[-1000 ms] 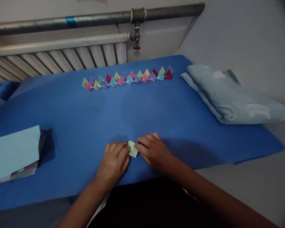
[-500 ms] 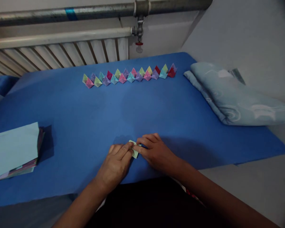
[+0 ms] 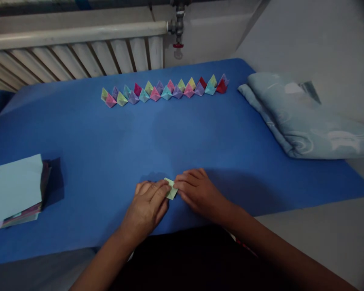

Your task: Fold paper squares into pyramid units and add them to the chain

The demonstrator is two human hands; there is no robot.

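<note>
A small pale green folded paper lies near the front edge of the blue surface, between my hands. My left hand has its closed fingers on the paper's left side. From the right, my right hand pinches the paper's right corner, its fingers curled together. The undersides of the fingertips are hidden. Farther back, two staggered rows of small folded paper pieces in pink, green, purple, blue, yellow and red stretch across the surface.
A stack of coloured paper with a light blue sheet on top lies at the left. The folded grey-blue blanket rests at the right on the blue surface. Behind stand a radiator and a pipe valve.
My right fingers have shifted slightly along the paper to its right corner, so more of the paper shows. The view has tilted a little downward.
</note>
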